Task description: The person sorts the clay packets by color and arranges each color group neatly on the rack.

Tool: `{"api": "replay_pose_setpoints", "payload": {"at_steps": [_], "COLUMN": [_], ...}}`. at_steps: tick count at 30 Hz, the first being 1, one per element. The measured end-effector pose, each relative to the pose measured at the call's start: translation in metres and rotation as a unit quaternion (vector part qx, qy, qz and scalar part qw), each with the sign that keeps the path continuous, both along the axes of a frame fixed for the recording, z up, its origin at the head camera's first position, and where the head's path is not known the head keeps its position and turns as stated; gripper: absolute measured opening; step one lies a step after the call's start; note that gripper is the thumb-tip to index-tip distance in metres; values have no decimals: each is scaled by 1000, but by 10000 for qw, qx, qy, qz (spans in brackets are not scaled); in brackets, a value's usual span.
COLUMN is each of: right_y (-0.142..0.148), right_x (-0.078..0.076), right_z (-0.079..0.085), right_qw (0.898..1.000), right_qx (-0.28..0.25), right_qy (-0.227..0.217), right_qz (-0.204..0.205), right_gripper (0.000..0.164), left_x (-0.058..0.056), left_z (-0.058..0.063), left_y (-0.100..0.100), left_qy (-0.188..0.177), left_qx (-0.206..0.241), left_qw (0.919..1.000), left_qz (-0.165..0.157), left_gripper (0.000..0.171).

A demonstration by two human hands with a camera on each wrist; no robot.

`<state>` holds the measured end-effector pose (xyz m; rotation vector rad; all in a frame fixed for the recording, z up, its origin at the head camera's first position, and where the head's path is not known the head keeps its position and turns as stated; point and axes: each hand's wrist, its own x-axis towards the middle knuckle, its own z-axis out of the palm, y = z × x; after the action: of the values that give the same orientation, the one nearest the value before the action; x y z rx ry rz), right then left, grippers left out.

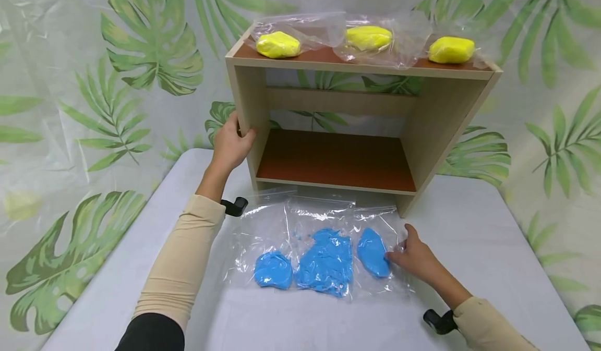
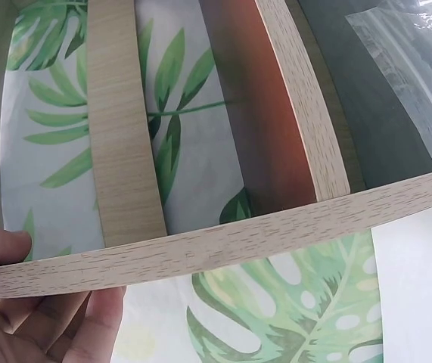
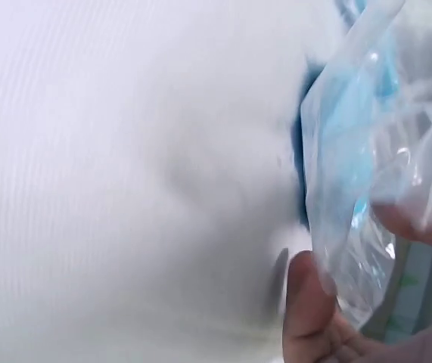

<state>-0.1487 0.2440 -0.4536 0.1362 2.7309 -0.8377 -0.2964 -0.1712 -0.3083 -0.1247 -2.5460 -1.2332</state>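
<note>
My left hand (image 1: pixel 231 141) grips the front edge of the left side panel of a small wooden shelf (image 1: pixel 241 111). In the left wrist view its thumb lies on the inner face and its fingers (image 2: pixel 98 325) on the outer face of that panel. My right hand (image 1: pixel 415 257) pinches the right edge of a clear zip bag (image 1: pixel 394 283) holding a blue lump of clay (image 1: pixel 372 252). In the right wrist view the plastic passes between thumb and fingers. Two more bags beside it hold a blue lump (image 1: pixel 274 270) and a wide flattened blue piece (image 1: pixel 326 262).
On the shelf's top board lie three bagged yellow lumps, at left (image 1: pixel 278 45), middle (image 1: pixel 368 38) and right (image 1: pixel 452 50). Below is a reddish-brown lower board (image 1: pixel 338 158). The shelf stands at the back of a white-covered table (image 1: pixel 291 325), before a leaf-patterned sheet (image 1: pixel 155 33).
</note>
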Motion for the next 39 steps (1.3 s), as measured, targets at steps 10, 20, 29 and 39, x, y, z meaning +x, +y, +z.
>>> {"api": "replay_pose_setpoints", "payload": {"at_steps": [10,20,29,39], "right_y": [-6,-2,-16,-24], "right_x": [2,5,5,5], "right_z": [-7,-3,-3,-6], "right_qw": [9983,9872,9667,9739], "right_qx": [-510,-1476,-2324,-2075], "right_qy": [-270,-516,-959,-802], "right_qz": [22,-322,-488,-452], "right_gripper": [69,35,57,71], "left_x": [1,2,0,-1], "left_z": [0,1,-1,-2], "left_y": [0,-1,-1,-2], "left_qy": [-22,-47,-32,-61], "left_qx": [26,38,-6,52], "left_qw": [10000,10000,10000,10000], "left_qz": [6,-12,73,38], "left_gripper": [53,54,52,54]}}
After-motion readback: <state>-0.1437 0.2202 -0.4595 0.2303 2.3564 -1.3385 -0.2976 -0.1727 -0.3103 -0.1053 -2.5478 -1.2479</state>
